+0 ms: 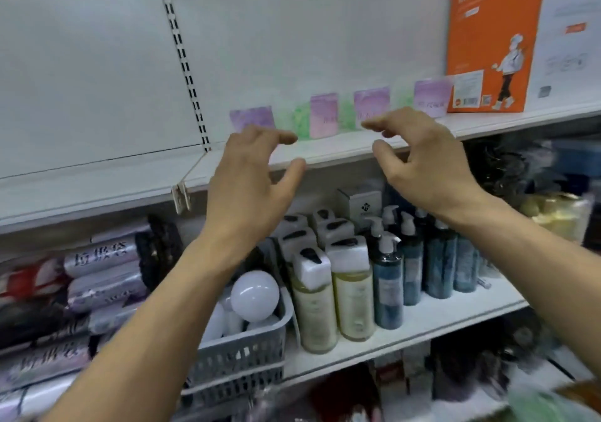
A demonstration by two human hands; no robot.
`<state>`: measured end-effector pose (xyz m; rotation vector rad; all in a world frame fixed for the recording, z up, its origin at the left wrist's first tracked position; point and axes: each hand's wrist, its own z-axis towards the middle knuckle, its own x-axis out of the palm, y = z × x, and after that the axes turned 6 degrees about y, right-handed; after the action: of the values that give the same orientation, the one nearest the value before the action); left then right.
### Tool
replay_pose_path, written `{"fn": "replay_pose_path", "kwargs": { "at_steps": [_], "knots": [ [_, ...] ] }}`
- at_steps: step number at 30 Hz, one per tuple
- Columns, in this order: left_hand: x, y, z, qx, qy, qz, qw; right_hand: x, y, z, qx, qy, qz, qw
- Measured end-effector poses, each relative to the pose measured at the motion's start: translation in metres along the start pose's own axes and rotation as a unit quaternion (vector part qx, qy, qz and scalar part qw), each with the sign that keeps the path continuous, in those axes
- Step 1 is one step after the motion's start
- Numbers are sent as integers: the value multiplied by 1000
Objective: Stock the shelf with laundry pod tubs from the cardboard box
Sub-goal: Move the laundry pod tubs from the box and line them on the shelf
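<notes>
While our left hand (250,177) and right hand (422,164) hover before the upper shelf (325,153), fingers loosely curved and apart, holding nothing, the laundry pod tubs (323,116) stand in a row at its back. We cannot see the cardboard box. Reaching in carelessly, we could knock a tub sideways into its neighbours, since they stand near one another.

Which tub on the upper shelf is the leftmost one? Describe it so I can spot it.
Find the upper white shelf and its row of purple-labelled tubs. The leftmost tub stands just above the left hand; it sits apart from the others, farthest from the orange box.
</notes>
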<state>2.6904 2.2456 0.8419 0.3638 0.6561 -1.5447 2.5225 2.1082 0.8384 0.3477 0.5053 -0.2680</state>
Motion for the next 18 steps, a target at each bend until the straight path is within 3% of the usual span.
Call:
{"fn": "replay_pose_path", "kwargs": {
  "at_steps": [5, 10, 18],
  "knots": [
    [32, -42, -45, 4, 69, -30, 997, -31, -24, -56, 33, 36, 14, 999],
    [95, -94, -80, -42, 168, -102, 980, -58, -85, -116, 96, 165, -3, 982],
    [221, -178, -155, -185, 376, -227, 879, -108, -204, -223, 239, 355, -8, 904]
  ]
}}
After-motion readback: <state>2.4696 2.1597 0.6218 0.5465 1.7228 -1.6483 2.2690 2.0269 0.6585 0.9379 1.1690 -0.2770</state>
